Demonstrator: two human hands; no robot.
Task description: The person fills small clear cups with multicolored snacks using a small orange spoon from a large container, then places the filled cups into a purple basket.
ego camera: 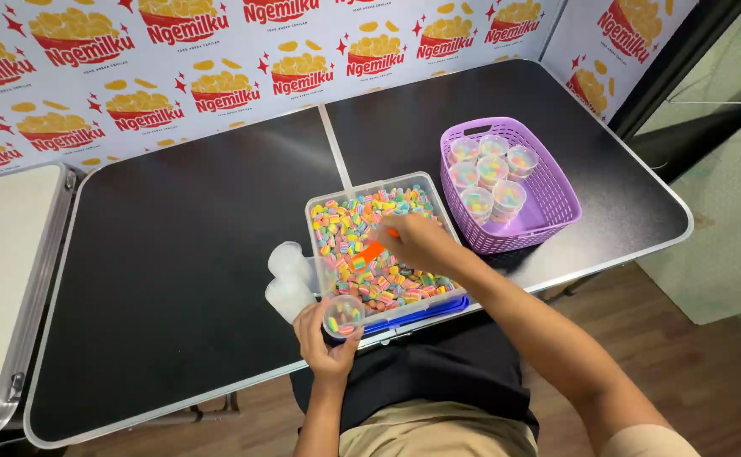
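Two hands work at mid-frame: the left hand [326,340] grips a small clear cup [342,316] at the candy tub [379,245]'s lower edge; the right hand [417,241] clasps an orange scoop [369,252] inside it.

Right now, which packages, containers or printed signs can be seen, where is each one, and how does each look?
Printed backdrop: behind the table, white, repeated red and yellow snack logos.
Clear tub: table centre, rectangular, full of pastel candies.
Purple basket: right of the tub, holding filled cups.
Small clear cup: in the left hand.
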